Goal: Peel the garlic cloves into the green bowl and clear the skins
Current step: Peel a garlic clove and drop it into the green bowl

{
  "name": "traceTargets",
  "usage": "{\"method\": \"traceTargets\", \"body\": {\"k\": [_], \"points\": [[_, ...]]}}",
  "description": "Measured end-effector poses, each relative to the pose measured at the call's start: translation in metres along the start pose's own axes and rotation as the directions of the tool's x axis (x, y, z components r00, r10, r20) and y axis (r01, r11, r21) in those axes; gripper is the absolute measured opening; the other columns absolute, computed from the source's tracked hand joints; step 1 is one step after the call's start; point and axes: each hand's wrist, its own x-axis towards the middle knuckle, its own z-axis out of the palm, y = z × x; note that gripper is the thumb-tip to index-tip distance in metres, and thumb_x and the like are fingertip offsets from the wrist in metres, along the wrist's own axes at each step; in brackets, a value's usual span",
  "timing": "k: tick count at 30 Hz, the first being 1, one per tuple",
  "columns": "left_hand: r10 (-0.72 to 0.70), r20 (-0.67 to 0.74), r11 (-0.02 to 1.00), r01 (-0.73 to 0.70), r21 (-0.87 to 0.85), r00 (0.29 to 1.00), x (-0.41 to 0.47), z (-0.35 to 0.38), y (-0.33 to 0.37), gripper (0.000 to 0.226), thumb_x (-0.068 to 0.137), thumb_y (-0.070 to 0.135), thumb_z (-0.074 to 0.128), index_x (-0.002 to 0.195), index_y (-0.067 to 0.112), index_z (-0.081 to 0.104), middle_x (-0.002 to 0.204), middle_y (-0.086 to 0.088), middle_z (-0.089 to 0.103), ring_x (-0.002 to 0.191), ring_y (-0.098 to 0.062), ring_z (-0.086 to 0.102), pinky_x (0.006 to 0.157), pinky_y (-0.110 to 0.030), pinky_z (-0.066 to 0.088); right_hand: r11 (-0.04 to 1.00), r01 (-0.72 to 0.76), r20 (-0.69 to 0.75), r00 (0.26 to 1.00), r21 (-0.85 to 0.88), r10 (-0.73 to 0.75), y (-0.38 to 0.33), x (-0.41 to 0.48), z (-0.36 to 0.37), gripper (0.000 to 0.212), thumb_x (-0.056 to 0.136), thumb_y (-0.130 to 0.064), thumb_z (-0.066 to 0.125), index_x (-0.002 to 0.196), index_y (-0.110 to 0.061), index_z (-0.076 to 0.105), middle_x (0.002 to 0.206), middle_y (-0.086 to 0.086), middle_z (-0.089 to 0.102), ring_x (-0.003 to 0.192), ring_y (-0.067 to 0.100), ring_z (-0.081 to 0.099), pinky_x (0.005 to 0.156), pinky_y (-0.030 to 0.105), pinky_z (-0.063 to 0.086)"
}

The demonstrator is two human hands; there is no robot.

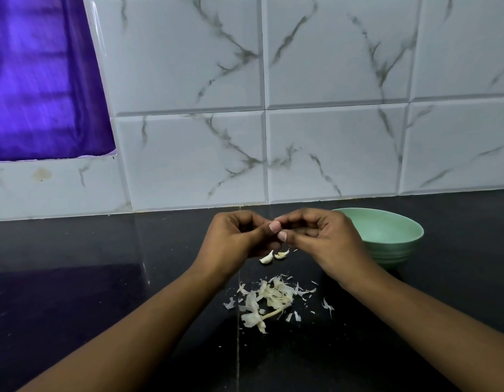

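My left hand (239, 236) and my right hand (321, 239) meet fingertip to fingertip above the black counter, curled round something small that the fingers hide. Two unpeeled garlic cloves (273, 256) lie on the counter just below the fingertips. A heap of papery garlic skins (270, 298) with a dry stem lies nearer to me. The green bowl (392, 236) stands behind and to the right of my right hand; the part of its inside that shows holds nothing.
The black stone counter (103, 292) runs back to a wall of white marbled tiles (330, 137). A purple cloth (38, 80) hangs at the upper left. Small skin flakes are scattered around the heap.
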Motion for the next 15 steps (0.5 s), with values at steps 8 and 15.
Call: {"method": "traceTargets", "body": {"k": [8, 15], "points": [[-0.075, 0.004, 0.985, 0.075, -0.153, 0.997, -0.0009, 0.0041, -0.0039, 0.011, 0.078, 0.017, 0.067, 0.075, 0.006, 0.065, 0.065, -0.008, 0.070, 0.060, -0.013, 0.068, 0.060, -0.024, 0.055, 1.000, -0.021, 0.018, 1.000, 0.020, 0.020, 0.0007, 0.0004, -0.0003, 0.016, 0.079, 0.001, 0.071, 0.087, -0.013, 0.070, 0.083, 0.008, 0.073, 0.077, 0.015, 0.071, 0.075, 0.027, 0.058], [-0.078, -0.012, 0.977, 0.074, -0.200, 0.997, 0.0003, 0.0072, -0.0093, 0.010, 0.082, 0.012, 0.066, 0.083, 0.002, 0.065, 0.069, -0.011, 0.071, 0.064, -0.014, 0.069, 0.066, -0.025, 0.057, 0.996, -0.071, 0.005, 0.997, 0.051, 0.071, 0.0057, 0.0030, 0.0011, 0.012, 0.082, -0.001, 0.068, 0.088, -0.011, 0.069, 0.076, 0.005, 0.071, 0.069, 0.010, 0.068, 0.066, 0.022, 0.054]]}}
